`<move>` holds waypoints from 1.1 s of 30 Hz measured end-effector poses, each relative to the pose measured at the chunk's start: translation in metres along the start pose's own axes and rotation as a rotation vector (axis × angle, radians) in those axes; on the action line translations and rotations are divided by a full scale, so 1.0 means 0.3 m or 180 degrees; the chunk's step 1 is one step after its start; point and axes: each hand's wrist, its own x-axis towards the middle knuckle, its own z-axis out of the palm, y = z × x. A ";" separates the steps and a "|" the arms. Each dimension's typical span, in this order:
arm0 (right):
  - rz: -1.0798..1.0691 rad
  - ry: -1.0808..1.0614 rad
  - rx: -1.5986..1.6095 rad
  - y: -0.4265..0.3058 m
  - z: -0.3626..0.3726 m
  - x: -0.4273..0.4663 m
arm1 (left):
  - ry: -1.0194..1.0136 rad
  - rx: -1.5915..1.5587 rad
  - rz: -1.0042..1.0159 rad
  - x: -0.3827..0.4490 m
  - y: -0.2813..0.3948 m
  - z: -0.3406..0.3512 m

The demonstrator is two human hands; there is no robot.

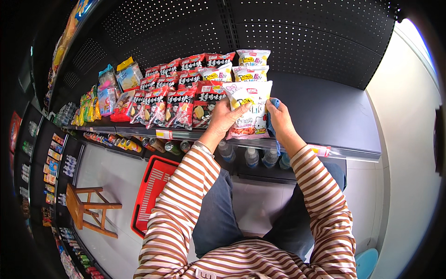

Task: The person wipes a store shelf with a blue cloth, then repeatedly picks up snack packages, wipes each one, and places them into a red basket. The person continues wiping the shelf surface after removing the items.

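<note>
My left hand grips the left side of a white snack bag with a cartoon cat on its front, thumb across the printed face. My right hand is at the bag's right edge and holds a blue cloth, whose lower end hangs over the shelf's front rail. The bag stands upright at the front of the black shelf. Behind it are more white bags of the same kind. Left of my hands, red-and-black snack bags stand in rows.
Further left are yellow snack packs. Below, the lower shelf bears cans and clear bottles. A red shopping basket and a wooden stool are on the floor at left. A white wall rises at right.
</note>
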 end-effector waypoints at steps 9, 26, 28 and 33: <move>-0.0564 0.0258 -0.0365 -0.010 -0.122 0.054 | 0.0048 -0.1321 -0.0451 0.002 0.020 0.051; -0.3104 -0.0677 -0.3457 -0.050 0.047 -0.219 | 0.0180 -0.2351 -0.1052 0.030 -0.021 0.118; -0.3213 -0.0974 -0.3534 -0.050 0.063 -0.256 | 0.0041 -0.2262 -0.1403 0.010 0.066 0.090; -0.3390 -0.0791 -0.3697 -0.063 0.061 -0.224 | 0.0428 -0.2125 -0.0847 0.026 0.022 0.067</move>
